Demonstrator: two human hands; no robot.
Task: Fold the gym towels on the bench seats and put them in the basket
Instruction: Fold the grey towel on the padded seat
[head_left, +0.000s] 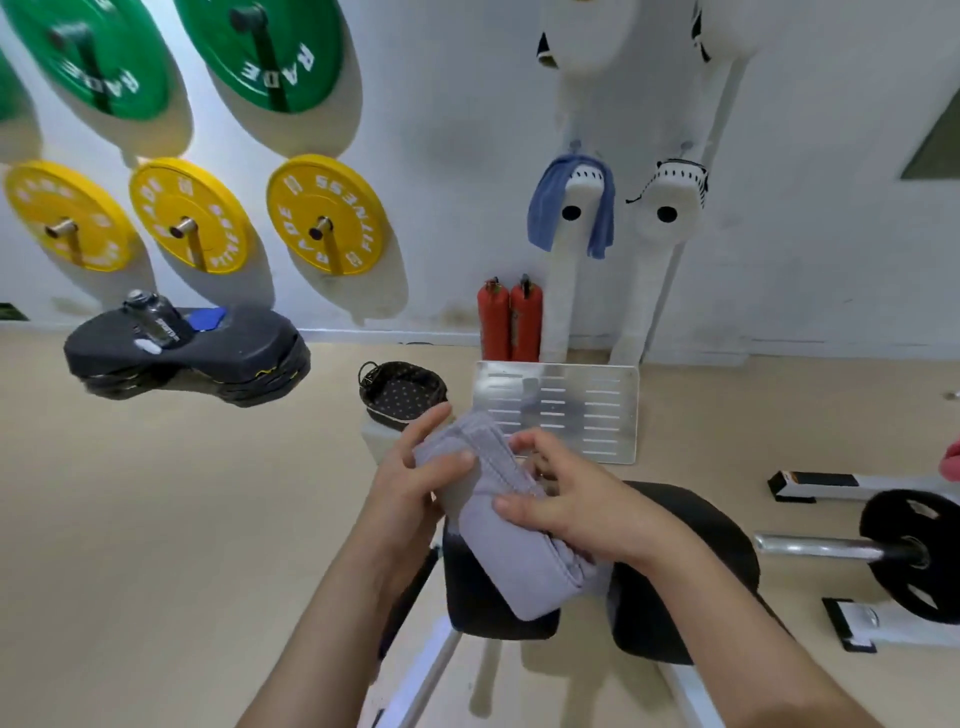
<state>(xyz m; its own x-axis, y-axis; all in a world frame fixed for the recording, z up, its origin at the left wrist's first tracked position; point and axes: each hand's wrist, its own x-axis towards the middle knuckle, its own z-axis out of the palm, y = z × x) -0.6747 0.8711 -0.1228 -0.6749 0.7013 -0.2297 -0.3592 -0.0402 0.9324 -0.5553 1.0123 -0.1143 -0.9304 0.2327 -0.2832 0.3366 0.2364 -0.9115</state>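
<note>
A folded gym towel, pale lavender-grey with a ribbed band across its far end, was held in both hands over the black bench seat, above the far edge of the seat's left-hand pad. The towel had been folded into a thick oblong, its stacked layers showing as soft rolls at the near right end. Its long axis ran on a slant, the far end pointing up and left towards the basket and the near end pointing down and right across the pad; whether the near end rested on the pad could not be told. The left hand gripped the far left side, thumb laid on top and fingers curled round the edge. The right hand grasped the right side, fingers bent over the upper layers and thumb pressed on the top face. The dark wire basket, lined in dotted cloth, stood just beyond the towel's far end, beside a slotted metal footplate. A blue towel hung over a white padded roller against the wall, above two red fire extinguishers. Yellow weight plates and green weight plates hung on wall pegs at left, and a loaded barbell lay at right.
</note>
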